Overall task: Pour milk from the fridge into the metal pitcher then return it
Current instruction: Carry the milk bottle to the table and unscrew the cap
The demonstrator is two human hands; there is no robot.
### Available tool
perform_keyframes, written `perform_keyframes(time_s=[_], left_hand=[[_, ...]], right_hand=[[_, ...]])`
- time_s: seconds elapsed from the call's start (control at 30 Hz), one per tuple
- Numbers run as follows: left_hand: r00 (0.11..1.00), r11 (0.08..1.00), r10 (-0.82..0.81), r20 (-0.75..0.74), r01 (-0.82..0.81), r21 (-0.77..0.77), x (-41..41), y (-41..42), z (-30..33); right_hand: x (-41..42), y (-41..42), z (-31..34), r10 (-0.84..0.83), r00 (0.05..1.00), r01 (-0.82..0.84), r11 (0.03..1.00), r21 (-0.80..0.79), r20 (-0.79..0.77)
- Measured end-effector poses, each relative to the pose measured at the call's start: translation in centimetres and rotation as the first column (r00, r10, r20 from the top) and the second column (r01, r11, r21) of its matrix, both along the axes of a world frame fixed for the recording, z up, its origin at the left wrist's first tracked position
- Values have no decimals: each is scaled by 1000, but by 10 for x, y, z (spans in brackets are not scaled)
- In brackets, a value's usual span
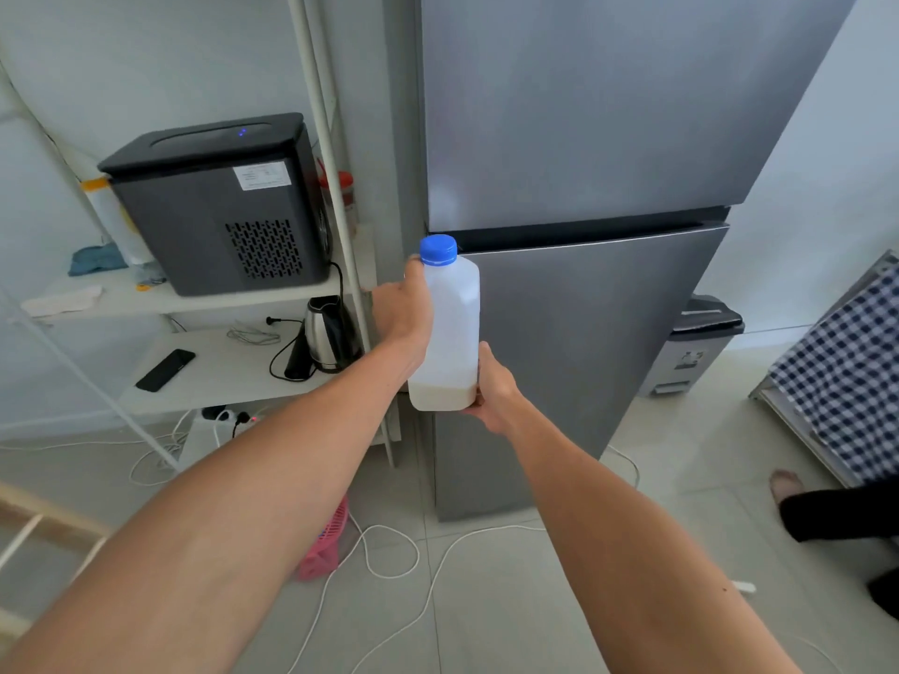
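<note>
A translucent plastic milk bottle with a blue cap is held upright in front of the grey two-door fridge. Only a shallow layer of milk lies at its bottom. My left hand grips the bottle's handle side near the top. My right hand supports the bottle at its lower right corner. Both fridge doors are closed. No metal pitcher is in view.
A white shelf rack stands left of the fridge, carrying a black ice maker, a kettle and a phone. White cables and a pink basket lie on the floor. A bin sits right of the fridge.
</note>
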State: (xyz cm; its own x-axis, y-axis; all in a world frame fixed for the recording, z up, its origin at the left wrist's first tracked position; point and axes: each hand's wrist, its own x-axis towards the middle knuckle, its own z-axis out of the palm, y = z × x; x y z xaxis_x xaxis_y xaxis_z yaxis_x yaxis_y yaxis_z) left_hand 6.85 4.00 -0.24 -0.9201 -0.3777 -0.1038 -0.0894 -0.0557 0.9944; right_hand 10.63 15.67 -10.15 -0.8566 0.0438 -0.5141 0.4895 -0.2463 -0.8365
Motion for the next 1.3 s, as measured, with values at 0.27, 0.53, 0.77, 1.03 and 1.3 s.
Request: perform_keyframes(time_s=[0.27,0.53,0.77,1.03,1.3], left_hand=[[973,973,-227,-42,225,-48,31,56,-9],[815,817,-576,-66,575,-34,85,135,-11],[562,566,-823,-78,823,-47,167,193,-17],[213,216,-975,-67,975,-50,305,228,-18],[-181,-184,-980,-88,983,30,473,238,-10]], right_hand=[[56,48,-7,-233,972,233,973,13,18],[143,97,-12,-573,819,568,815,118,17],[250,115,-11,-835,550,828,544,138,-11],[396,109,-14,-982,187,976,183,119,-22],[553,70,-6,-984,-169,982,-173,73,-64]])
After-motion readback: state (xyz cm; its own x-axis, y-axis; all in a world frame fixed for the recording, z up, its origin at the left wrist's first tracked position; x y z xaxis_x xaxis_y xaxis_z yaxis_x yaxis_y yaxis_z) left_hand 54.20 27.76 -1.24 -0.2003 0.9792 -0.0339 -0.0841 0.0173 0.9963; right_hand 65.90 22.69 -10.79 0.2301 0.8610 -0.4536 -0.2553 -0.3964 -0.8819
